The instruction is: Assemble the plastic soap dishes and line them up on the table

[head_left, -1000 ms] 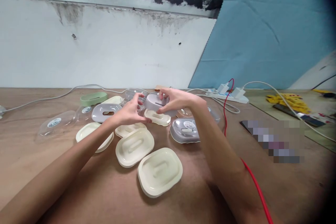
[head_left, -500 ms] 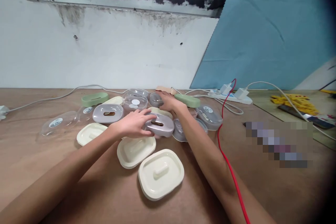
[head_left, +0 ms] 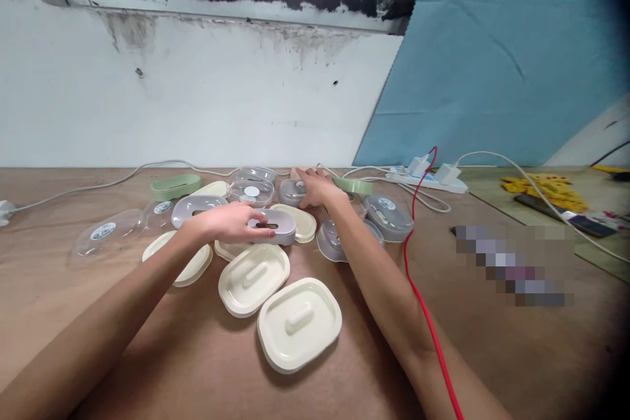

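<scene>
My left hand [head_left: 227, 223] is closed on a grey slotted soap-dish piece [head_left: 275, 227], holding it low over the cream lids near the middle of the wooden table [head_left: 147, 354]. My right hand [head_left: 316, 188] reaches further back and rests on a small grey piece [head_left: 291, 191], fingers curled over it, beside a green piece [head_left: 352, 185]. Cream oval lids [head_left: 299, 322] [head_left: 254, 278] lie closest to me. Clear lids with round stickers [head_left: 252, 191] [head_left: 105, 232] lie behind and to the left.
A red cable [head_left: 427, 321] crosses the table along my right arm. A white power strip with plugs [head_left: 427, 180] lies at the back right, with white cables running along the wall. Yellow items [head_left: 548, 190] lie far right. Another grey dish [head_left: 388, 215] sits right of my arm.
My left hand has carried the grey slotted piece down and leftward from in front of me. My right hand let go of it and reached back onto the small grey piece.
</scene>
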